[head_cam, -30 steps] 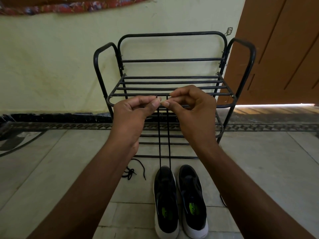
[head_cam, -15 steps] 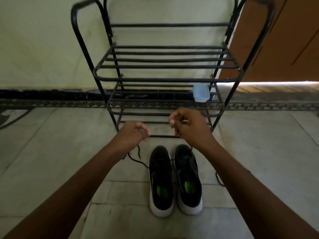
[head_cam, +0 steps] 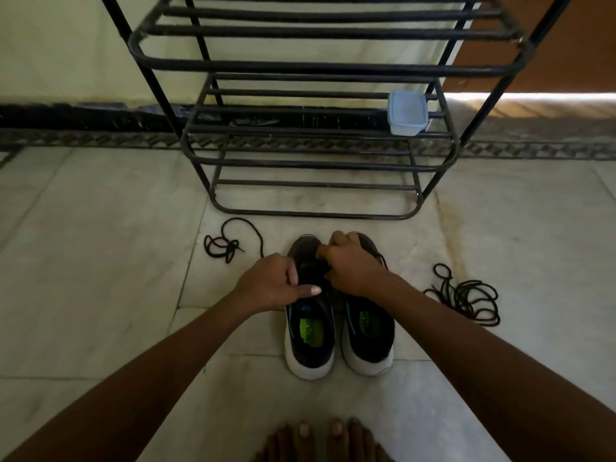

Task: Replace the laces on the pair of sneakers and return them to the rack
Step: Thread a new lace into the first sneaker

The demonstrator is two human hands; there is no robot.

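head view | black white-soled left sneaker [head_cam: 310, 331] on pale floor tiles [head_cam: 100, 295], long axis near-to-far, toe toward black metal rack [head_cam: 316, 66] | left hand [head_cam: 270, 288] and right hand [head_cam: 350, 265] both over its lace area, fingers curled, seemingly pinching its lace | hands equally near

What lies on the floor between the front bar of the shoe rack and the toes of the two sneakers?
In the head view, only bare pale floor tile lies between the shoe rack and the sneakers; the loose black laces lie off to the left.
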